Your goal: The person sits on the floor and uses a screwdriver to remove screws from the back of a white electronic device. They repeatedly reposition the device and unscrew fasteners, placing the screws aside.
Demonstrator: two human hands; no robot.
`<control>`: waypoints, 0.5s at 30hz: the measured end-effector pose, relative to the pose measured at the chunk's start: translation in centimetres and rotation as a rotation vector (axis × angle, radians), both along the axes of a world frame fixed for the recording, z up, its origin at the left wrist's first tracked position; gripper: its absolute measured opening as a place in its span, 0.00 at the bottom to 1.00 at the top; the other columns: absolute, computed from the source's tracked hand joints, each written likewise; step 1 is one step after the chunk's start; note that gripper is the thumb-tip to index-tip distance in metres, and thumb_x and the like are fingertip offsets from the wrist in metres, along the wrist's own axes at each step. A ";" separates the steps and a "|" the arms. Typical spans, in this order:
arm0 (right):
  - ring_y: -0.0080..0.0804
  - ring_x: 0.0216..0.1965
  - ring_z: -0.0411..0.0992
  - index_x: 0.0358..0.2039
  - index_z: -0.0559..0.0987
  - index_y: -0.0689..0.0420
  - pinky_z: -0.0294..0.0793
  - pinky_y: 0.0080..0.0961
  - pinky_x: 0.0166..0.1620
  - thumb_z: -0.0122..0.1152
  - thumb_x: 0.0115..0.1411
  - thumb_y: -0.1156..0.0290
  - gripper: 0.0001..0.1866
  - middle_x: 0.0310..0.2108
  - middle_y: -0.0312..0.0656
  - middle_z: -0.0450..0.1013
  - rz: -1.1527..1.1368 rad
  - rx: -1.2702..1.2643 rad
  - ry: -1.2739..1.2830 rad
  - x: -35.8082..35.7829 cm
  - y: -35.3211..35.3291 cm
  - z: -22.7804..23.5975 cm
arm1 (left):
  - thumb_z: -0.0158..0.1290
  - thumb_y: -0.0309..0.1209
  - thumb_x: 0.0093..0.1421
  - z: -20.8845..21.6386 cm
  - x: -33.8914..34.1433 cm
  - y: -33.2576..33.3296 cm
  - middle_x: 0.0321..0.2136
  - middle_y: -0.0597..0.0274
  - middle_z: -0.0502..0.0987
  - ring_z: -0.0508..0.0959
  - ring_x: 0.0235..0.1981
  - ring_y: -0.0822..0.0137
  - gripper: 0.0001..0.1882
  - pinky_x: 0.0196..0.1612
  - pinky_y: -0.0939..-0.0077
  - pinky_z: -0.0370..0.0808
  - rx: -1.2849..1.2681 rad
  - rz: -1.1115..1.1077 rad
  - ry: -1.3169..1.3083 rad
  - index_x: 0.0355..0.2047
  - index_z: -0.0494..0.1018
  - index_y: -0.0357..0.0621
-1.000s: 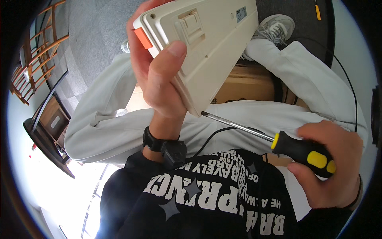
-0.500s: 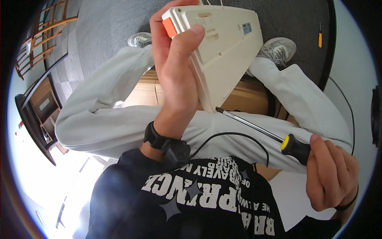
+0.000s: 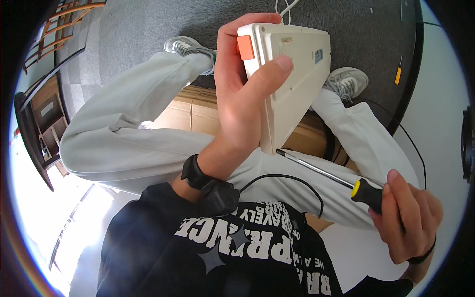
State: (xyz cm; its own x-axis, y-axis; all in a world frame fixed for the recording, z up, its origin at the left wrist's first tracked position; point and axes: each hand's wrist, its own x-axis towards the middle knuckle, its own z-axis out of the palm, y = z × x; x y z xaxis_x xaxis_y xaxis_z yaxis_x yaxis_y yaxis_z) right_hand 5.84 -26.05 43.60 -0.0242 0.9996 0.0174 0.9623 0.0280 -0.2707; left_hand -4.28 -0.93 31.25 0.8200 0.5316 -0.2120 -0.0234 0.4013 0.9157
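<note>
A cream-white keyboard [image 3: 303, 94] is raised over my lap on its edge, its underside facing right. My left hand [image 3: 242, 86] grips its upper end, thumb on the underside and fingers behind, beside an orange key [image 3: 245, 47] at the corner. My right hand [image 3: 411, 218] is closed round the black and yellow handle of a screwdriver [image 3: 368, 195]. The screwdriver's dark tip lies right by the keyboard's lower corner; whether it touches cannot be made out. A white cable [image 3: 288, 9] leads off the keyboard's top.
Below the keyboard stands a brown cardboard box [image 3: 190, 113] between my legs. A second screwdriver [image 3: 398, 75] with a yellow-orange handle lies on the grey carpet [image 3: 143, 29] at the far right. Wooden chair-like furniture [image 3: 62, 27] stands at far left. A black cable [image 3: 292, 178] runs from my left wrist device.
The keyboard and my left hand have shifted right and a little down, and the keyboard has turned slightly. The screwdriver tip stays by its lower corner. The whole view has moved somewhat.
</note>
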 end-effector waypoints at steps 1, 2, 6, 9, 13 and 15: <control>0.37 0.26 0.79 0.38 0.80 0.73 0.70 0.19 0.21 0.68 0.53 0.75 0.15 0.42 0.63 0.78 0.000 -0.006 0.016 -0.1 0.0 -0.1 | 0.58 0.28 0.59 0.0 0.0 0.1 0.55 0.56 0.70 0.74 0.50 0.68 0.28 0.53 0.69 0.75 0.010 -0.011 -0.003 0.59 0.62 0.41; 0.36 0.25 0.78 0.38 0.80 0.73 0.69 0.19 0.21 0.67 0.54 0.74 0.15 0.41 0.63 0.78 -0.012 -0.008 0.042 -0.1 0.0 -0.4 | 0.58 0.28 0.59 0.0 -0.1 0.1 0.55 0.56 0.70 0.74 0.50 0.68 0.29 0.53 0.69 0.75 0.020 -0.023 -0.007 0.59 0.62 0.41; 0.32 0.20 0.76 0.32 0.81 0.72 0.68 0.18 0.18 0.68 0.52 0.72 0.14 0.35 0.60 0.79 -0.081 -0.018 0.145 -0.4 0.0 -1.2 | 0.59 0.24 0.56 -0.2 -0.4 0.2 0.54 0.58 0.71 0.74 0.50 0.69 0.30 0.53 0.70 0.74 0.078 -0.060 -0.020 0.58 0.63 0.40; 0.32 0.19 0.76 0.31 0.82 0.71 0.71 0.18 0.18 0.70 0.50 0.71 0.14 0.32 0.58 0.78 -0.138 -0.041 0.217 -0.6 0.2 -1.3 | 0.60 0.21 0.54 -0.3 -0.6 0.0 0.52 0.59 0.72 0.74 0.49 0.71 0.30 0.53 0.72 0.73 0.099 -0.079 -0.038 0.58 0.64 0.40; 0.35 0.21 0.77 0.35 0.81 0.71 0.74 0.20 0.20 0.71 0.46 0.70 0.19 0.32 0.56 0.78 -0.260 -0.042 0.320 -1.4 0.5 -1.4 | 0.58 0.21 0.54 -0.5 -0.7 0.1 0.50 0.58 0.72 0.74 0.48 0.70 0.29 0.53 0.71 0.73 0.077 -0.024 -0.030 0.57 0.64 0.40; 0.36 0.23 0.78 0.37 0.80 0.71 0.75 0.21 0.21 0.72 0.45 0.71 0.20 0.34 0.56 0.78 -0.350 -0.043 0.422 -1.9 0.4 -1.7 | 0.57 0.21 0.55 -0.8 -0.3 0.2 0.53 0.55 0.72 0.74 0.50 0.68 0.28 0.54 0.68 0.74 0.029 0.042 -0.061 0.57 0.64 0.40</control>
